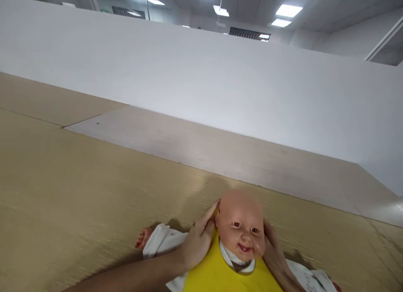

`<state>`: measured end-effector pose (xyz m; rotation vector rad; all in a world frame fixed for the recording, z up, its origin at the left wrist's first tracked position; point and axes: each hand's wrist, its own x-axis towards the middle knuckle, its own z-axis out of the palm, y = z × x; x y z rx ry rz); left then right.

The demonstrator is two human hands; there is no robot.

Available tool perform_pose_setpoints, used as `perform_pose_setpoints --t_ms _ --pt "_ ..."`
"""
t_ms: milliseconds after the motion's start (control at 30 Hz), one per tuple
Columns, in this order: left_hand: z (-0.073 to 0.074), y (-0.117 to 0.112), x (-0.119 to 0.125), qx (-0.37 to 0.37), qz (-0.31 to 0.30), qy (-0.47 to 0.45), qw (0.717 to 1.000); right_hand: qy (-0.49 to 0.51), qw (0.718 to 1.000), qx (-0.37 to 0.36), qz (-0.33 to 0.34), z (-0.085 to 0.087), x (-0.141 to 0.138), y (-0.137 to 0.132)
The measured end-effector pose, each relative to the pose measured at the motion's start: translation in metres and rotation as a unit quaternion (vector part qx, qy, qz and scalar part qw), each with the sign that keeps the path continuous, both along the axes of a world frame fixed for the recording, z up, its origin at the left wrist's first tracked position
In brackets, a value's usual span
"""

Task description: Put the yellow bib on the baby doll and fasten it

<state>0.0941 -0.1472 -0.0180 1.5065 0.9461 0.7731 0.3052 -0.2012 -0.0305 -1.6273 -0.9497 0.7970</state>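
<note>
A baby doll (241, 225) lies face up at the bottom of the view, its white sleeves spread to both sides. Over its chest is a yellow bib (231, 279), with a white collar at the neck. My left hand (199, 241) is closed on the bib's upper edge beside the doll's head, index finger pointing up along the ear. On the other side of the head, my right hand (274, 246) is bent in against the cheek and neck. Its fingertips are partly hidden behind the head, so what they hold cannot be made out.
The doll rests on a wooden tabletop (78, 191) with a paler panel (189, 141) set along its back. A white partition (201, 78) rises behind the table. Above it are glass and lit ceiling panels (289, 10).
</note>
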Motion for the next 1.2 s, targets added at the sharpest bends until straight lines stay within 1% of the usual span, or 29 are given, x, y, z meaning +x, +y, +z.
perform_pose_setpoints --t_ms 67,133,233,367,467,567,633,667,733,800,867,933,1033,1133,1200 --pt "0.0 0.002 0.002 0.003 0.018 0.002 1.0 0.023 1.0 -0.014 0.007 -0.007 0.002 0.005" --pt "0.0 0.005 0.004 0.004 0.042 -0.001 0.999 0.023 1.0 -0.017 0.013 -0.009 0.001 0.011" --pt "-0.001 0.011 0.005 0.013 0.064 -0.013 0.998 -0.009 0.999 0.004 0.041 -0.001 -0.004 0.02" --pt "-0.006 0.016 0.005 0.003 0.08 -0.031 0.996 -0.055 0.997 0.024 0.045 0.012 -0.01 0.023" --pt "-0.009 0.018 0.005 0.005 0.083 -0.046 0.996 -0.096 0.994 0.016 0.047 0.013 -0.008 0.022" --pt "-0.01 0.018 0.006 0.008 0.087 -0.067 0.994 -0.15 0.986 0.017 0.065 0.011 -0.005 0.021" --pt "-0.01 0.019 0.007 0.006 0.091 -0.07 0.993 -0.205 0.975 -0.003 0.088 0.011 -0.003 0.021" --pt "-0.01 0.019 0.007 0.005 0.091 -0.068 0.994 -0.24 0.966 -0.025 0.096 0.013 -0.003 0.021" --pt "-0.012 0.02 0.007 0.007 0.09 -0.06 0.994 -0.32 0.938 -0.081 0.107 0.018 -0.002 0.022" --pt "-0.014 0.021 0.007 0.01 0.095 -0.054 0.994 -0.391 0.904 -0.128 0.117 0.024 -0.003 0.023" --pt "-0.016 0.021 0.007 0.013 0.099 -0.051 0.994 -0.437 0.875 -0.16 0.13 0.03 -0.006 0.024" --pt "-0.016 0.021 0.007 0.019 0.101 -0.043 0.994 -0.462 0.857 -0.188 0.134 0.035 -0.008 0.024" --pt "-0.015 0.021 0.007 0.03 0.091 -0.023 0.995 -0.472 0.846 -0.207 0.137 0.042 -0.012 0.024" --pt "-0.014 0.021 0.007 0.032 0.083 -0.006 0.996 -0.471 0.848 -0.197 0.14 0.044 -0.013 0.022" --pt "-0.012 0.02 0.006 0.025 0.093 0.006 0.995 -0.471 0.85 -0.19 0.14 0.043 -0.012 0.022"
